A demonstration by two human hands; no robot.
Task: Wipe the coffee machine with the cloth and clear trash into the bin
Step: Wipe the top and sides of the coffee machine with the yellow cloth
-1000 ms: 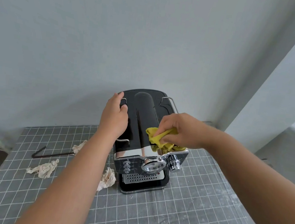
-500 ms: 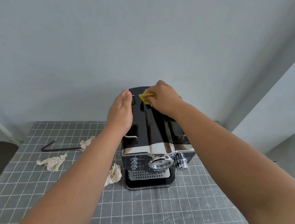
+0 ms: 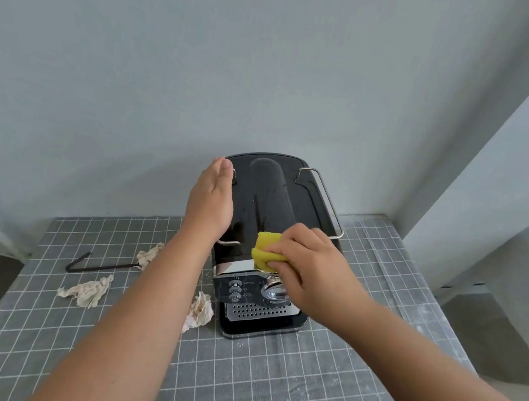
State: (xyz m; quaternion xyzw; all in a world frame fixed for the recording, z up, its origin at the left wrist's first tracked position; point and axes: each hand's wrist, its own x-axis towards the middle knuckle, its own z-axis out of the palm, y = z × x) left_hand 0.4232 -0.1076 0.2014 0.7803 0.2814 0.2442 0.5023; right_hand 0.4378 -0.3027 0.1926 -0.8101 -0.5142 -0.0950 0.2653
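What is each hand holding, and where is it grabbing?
The right hand pinches the yellow cloth by its right side. The left hand holds nothing; it lies flat against the coffee machine.

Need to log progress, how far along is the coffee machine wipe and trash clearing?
Nothing looks finished. In hand: right hand rubs the yellow cloth on the coffee machine top; left hand steadies its side. Left: three crumpled tissues lie on the table; no bin visible.

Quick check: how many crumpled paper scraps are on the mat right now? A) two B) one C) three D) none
C: one crumpled scrap lies left, another by the bent metal rod, a third beside the coffee machine.
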